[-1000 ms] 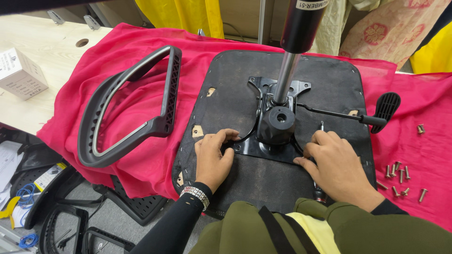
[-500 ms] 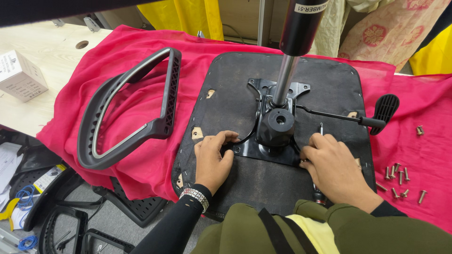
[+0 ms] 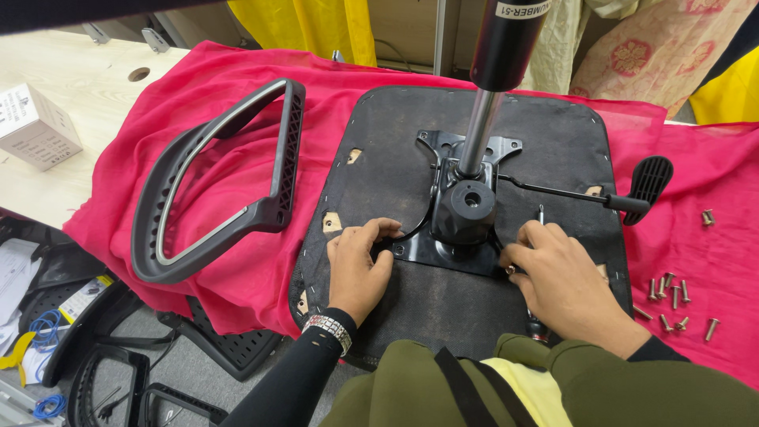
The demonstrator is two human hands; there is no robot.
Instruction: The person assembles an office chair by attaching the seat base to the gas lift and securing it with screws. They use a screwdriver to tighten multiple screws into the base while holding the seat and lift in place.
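Armrest [image 3: 221, 182] left of seat base [image 3: 395, 158], screws [image 3: 672, 296] right.

Both hands low, left [image 3: 357, 265] and right [image 3: 563, 281], fingers curled, palms down.

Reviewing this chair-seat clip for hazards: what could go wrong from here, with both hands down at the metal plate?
1. Left hand and right hand both press at the edge of the metal mechanism plate; fingers might get pinched if it shifts.
2. The gas cylinder stands tall over the hands and could tip or get knocked.
3. Loose screws lie on the red cloth and may roll off.
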